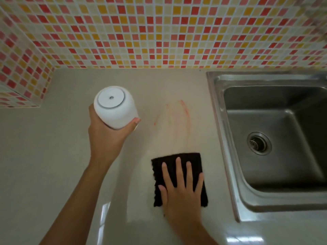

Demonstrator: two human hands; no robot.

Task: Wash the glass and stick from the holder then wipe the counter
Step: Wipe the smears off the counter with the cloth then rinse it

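The counter [53, 156] carried a faint red smear [174, 117] at twelve o'clock from the right hand [182, 184], whose flat, spread fingers pressed a dark cloth [196, 163] to the surface. The left hand [106, 137] gripped the white holder [115, 106], lifted at ten o'clock, seemingly clearing the wiping path beside the sink [276, 138].

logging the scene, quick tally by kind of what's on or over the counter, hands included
hands: 2, left hand gripping the holder, right hand flat on the cloth
white holder: 1
black cloth: 1
red smear: 1
total: 5
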